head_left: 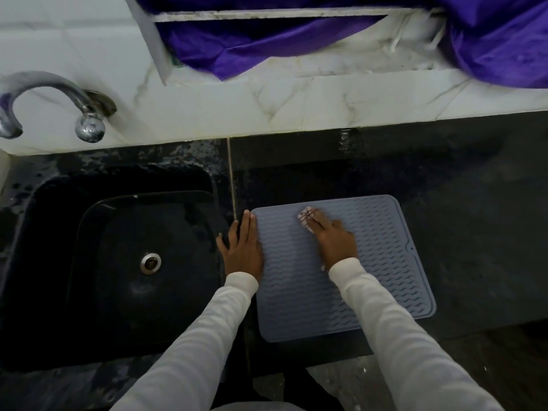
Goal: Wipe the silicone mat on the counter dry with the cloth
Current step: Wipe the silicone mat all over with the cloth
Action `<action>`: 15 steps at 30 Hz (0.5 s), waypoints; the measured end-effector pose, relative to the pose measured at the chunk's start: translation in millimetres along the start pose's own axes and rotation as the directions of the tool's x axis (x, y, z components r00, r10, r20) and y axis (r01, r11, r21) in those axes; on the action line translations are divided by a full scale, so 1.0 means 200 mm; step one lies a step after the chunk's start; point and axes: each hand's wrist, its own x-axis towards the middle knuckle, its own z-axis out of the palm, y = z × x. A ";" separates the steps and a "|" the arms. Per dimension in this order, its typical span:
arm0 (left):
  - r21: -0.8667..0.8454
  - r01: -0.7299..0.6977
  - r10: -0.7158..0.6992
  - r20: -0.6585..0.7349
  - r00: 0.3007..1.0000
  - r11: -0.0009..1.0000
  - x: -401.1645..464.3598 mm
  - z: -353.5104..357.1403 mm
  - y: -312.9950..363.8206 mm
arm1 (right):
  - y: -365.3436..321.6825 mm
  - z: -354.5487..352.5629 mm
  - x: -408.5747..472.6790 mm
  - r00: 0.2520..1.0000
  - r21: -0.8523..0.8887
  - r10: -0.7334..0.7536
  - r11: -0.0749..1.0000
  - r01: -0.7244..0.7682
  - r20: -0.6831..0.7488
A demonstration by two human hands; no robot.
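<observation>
The silicone mat is grey-blue, rectangular with rounded corners, its face ribbed with wavy ridges inside a raised rim. It lies flat on the dark bench, turned a little clockwise, at 3 o'clock of the sink. The cloth (small, white with a dark check) sits bunched on the mat's 11 o'clock part, mostly hidden.

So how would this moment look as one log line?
left hand flat on mat edge | right hand presses cloth on mat
</observation>
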 end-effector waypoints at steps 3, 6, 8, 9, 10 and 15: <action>-0.008 0.001 -0.001 -0.009 1.000 1.000 0.00 0.00 0.00 | 0.10 -0.01 -0.02 0.998 -0.003 0.063 0.998 -0.063 -0.003; -0.002 -0.011 0.011 -0.017 1.000 1.000 -0.01 -0.01 0.01 | 0.22 -0.02 -0.04 0.994 -0.033 0.112 0.993 -0.112 -0.012; 0.010 -0.013 0.013 -0.015 1.000 1.000 -0.01 -0.01 0.00 | 0.31 -0.03 -0.05 0.989 -0.025 0.145 0.989 -0.145 -0.009; 0.013 -0.015 0.015 -0.010 1.000 1.000 0.00 -0.01 0.01 | 0.36 -0.03 -0.05 0.986 -0.023 0.168 0.986 -0.168 -0.005; 0.014 -0.017 0.017 -0.010 1.000 1.000 0.00 -0.01 0.01 | 0.40 -0.04 -0.06 0.981 -0.023 0.192 0.981 -0.192 -0.005; 0.013 -0.018 0.018 -0.018 1.000 1.000 0.00 -0.01 0.01 | 0.62 -0.05 -0.07 0.956 -0.021 0.284 0.958 -0.286 -0.072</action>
